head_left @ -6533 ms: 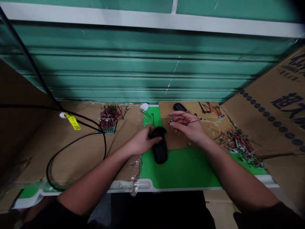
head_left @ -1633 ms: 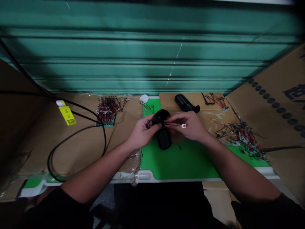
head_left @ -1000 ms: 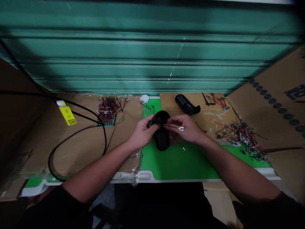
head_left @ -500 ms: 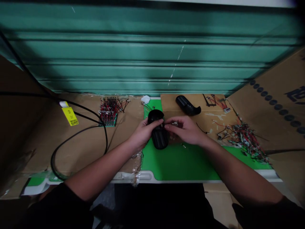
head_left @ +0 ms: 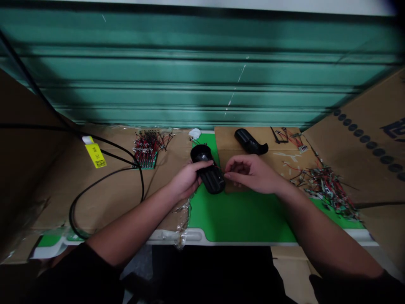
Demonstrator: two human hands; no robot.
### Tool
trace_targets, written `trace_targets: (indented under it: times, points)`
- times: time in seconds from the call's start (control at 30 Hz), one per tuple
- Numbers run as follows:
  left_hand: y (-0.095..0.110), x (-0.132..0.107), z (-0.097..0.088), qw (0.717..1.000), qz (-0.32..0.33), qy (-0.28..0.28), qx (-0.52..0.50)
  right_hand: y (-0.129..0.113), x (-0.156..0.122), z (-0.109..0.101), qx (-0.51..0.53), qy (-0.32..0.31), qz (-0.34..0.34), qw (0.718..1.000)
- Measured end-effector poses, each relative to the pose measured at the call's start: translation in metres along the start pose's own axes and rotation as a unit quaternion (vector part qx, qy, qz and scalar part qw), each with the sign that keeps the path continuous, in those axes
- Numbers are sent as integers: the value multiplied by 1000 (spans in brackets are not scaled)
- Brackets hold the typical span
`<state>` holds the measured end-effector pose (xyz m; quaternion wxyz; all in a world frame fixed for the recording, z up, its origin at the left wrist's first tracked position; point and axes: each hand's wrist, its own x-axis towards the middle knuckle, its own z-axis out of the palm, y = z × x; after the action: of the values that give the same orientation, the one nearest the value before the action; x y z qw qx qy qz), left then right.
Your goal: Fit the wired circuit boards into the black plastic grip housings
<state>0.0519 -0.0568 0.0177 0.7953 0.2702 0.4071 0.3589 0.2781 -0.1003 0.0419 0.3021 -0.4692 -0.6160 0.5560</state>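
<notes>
My left hand (head_left: 187,179) is closed around a black plastic housing (head_left: 213,179), its thumb lying across the middle. The housing is a hollow shell with a rounded cup at the upper end, tilted over the green surface. Just right of it is my right hand (head_left: 251,172), with thumb and fingertips brought together at the housing's edge. What those fingers hold, if anything, is too small to make out. A second black housing (head_left: 249,142), with a hooked end, lies on the cardboard beyond my right hand.
Left of my hands stands a bunch of red and black wires on small circuit boards (head_left: 145,154). A tangled heap of wired boards (head_left: 330,190) lies at right. A black cable (head_left: 71,211) with a yellow tag (head_left: 95,155) loops at left. Cardboard walls (head_left: 363,143) and green slats (head_left: 190,76) enclose the table.
My right hand has drawn back a little to the right from the housing's middle. The housing in my left hand has turned, its cup end shifting left.
</notes>
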Motion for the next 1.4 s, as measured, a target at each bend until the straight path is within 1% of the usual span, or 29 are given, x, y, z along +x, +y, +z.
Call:
trace_targets:
  times: [0.13, 0.23, 0.3, 0.37, 0.43, 0.47, 0.57, 0.67, 0.8, 0.9, 1.07, 1.17, 1.3, 1.4]
  points:
    - [2, -1, 0, 1000, 4, -18, 4, -2, -1, -7, -48, -1, -13, 999]
    - [0, -3, 1, 999, 33, -4, 28, -6, -4, -9, -112, 35, -61, 991]
    - [-2, -3, 1, 995, 71, 10, 67, -9, -5, -10, -169, 83, -121, 975]
    - [-5, -2, 2, 985, 116, 17, 124, -12, -7, -9, -221, 124, -179, 951]
    - [-7, -2, 2, 973, 144, 10, 177, -14, -9, -6, -251, 142, -219, 932]
    - [-8, -1, 1, 969, 149, 0, 195, -15, -10, -4, -255, 144, -232, 928]
    - [-12, -1, 1, 967, 139, -39, 210, -14, -10, 4, -249, 145, -262, 921]
    - [-16, -1, 1, 970, 114, -65, 205, -8, -7, 11, -253, 162, -284, 911]
    - [-20, -4, 2, 979, 56, -73, 180, 0, -1, 16, -260, 179, -308, 898]
    - [-20, -6, 3, 981, 25, -85, 175, 2, 3, 19, -258, 168, -313, 899]
    - [-16, -6, 3, 974, 37, -113, 191, 2, 6, 21, -248, 170, -316, 900]
    - [-15, -6, 3, 971, 41, -118, 205, 2, 5, 20, -246, 165, -315, 902]
    - [-15, -8, 3, 974, 13, -98, 206, 4, 3, 16, -235, 162, -286, 915]
    - [-15, -8, 2, 973, 4, -93, 212, 5, 3, 13, -225, 158, -288, 917]
